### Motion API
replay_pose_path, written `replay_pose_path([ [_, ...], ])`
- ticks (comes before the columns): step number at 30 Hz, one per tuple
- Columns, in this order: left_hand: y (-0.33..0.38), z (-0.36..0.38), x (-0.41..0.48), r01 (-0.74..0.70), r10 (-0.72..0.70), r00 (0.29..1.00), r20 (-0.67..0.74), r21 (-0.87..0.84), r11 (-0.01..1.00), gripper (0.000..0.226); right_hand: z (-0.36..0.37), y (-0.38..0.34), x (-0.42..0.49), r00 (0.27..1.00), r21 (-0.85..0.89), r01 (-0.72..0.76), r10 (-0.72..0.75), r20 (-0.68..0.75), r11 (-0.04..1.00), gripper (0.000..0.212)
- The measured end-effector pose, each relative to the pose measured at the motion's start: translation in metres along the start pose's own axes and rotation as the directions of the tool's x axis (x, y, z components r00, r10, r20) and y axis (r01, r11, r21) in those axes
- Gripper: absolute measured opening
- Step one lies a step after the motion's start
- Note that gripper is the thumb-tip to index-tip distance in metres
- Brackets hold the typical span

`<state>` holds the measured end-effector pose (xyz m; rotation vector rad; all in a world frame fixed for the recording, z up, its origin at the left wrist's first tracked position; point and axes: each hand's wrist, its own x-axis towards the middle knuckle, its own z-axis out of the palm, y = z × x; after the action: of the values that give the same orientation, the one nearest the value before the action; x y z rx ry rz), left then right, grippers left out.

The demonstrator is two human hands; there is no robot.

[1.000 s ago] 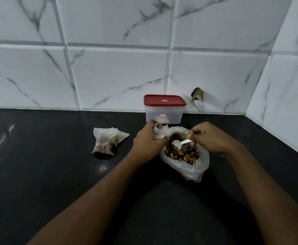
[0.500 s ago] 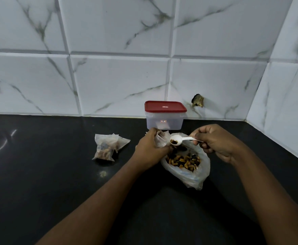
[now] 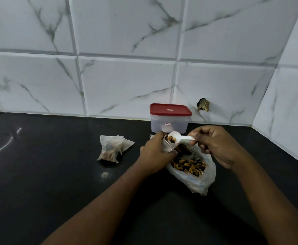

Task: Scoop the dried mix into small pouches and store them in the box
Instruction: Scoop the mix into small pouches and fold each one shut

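Observation:
A clear plastic bag [image 3: 196, 179] of dried mix [image 3: 188, 164] lies open on the black counter. My left hand [image 3: 155, 153] grips a small white pouch [image 3: 167, 145] at the bag's left edge, mouth held open. My right hand [image 3: 215, 144] pinches the handle of a white plastic scoop [image 3: 178, 137]; its bowl holds a little mix and sits tilted at the pouch's mouth. Behind both hands stands a translucent box [image 3: 169, 123] with its red lid [image 3: 170, 109] on. Two filled pouches [image 3: 112, 149] lie to the left.
The black counter [image 3: 47, 183] runs left and toward me. White marble tiles form the back wall, and a side wall closes the corner at right. A broken hole [image 3: 203, 104] shows in the tile behind the box. A small crumb spot [image 3: 104, 174] lies near the filled pouches.
My right hand lifted the scoop out of the bag with some mix and carried it left to the pouch's mouth. The left hand kept holding the pouch.

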<state>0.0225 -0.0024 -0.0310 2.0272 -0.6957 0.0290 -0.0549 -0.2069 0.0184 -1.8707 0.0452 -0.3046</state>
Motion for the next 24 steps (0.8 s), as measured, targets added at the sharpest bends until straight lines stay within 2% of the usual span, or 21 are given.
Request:
replay_pose_path([
  [4,0.000,0.000,0.000,-0.002,0.002,0.999,-0.037,0.014,1.000,0.037,0.007,-0.005,-0.004,0.976,-0.337,0.154,-0.091,0.195,0.929,0.013],
  [6,0.001,-0.001,-0.001,0.006,-0.006,0.999,-0.051,0.003,1.000,0.039,0.009,-0.004,-0.004,0.970,-0.415,0.213,-0.142,0.195,0.884,0.016],
  [9,0.003,-0.001,0.000,0.009,-0.009,0.999,-0.047,-0.004,1.000,0.044,0.009,-0.003,-0.003,0.965,-0.442,0.263,-0.227,0.133,0.858,0.017],
  [12,0.003,-0.001,-0.002,-0.001,0.001,1.000,-0.030,0.001,1.000,0.043,0.008,-0.004,-0.006,0.961,-0.462,0.268,-0.199,0.194,0.845,0.018],
  [16,0.001,-0.004,-0.004,0.007,-0.012,0.997,-0.080,-0.056,0.998,0.039,-0.008,-0.006,-0.005,0.965,-0.333,0.239,-0.262,-0.026,0.912,0.014],
  [18,0.002,-0.010,-0.005,0.059,-0.072,0.992,-0.103,-0.125,0.990,0.037,-0.022,-0.005,-0.005,0.970,-0.380,0.207,-0.240,-0.042,0.902,0.014],
  [21,0.004,-0.020,-0.001,0.130,-0.163,0.980,-0.116,-0.248,0.960,0.037,-0.027,-0.002,-0.005,0.990,-0.640,0.137,-0.091,0.105,0.756,0.016],
  [24,0.000,-0.020,-0.004,0.102,-0.156,0.974,-0.164,-0.298,0.949,0.036,-0.011,0.003,-0.003,0.987,-0.692,0.134,-0.034,0.157,0.709,0.016],
])
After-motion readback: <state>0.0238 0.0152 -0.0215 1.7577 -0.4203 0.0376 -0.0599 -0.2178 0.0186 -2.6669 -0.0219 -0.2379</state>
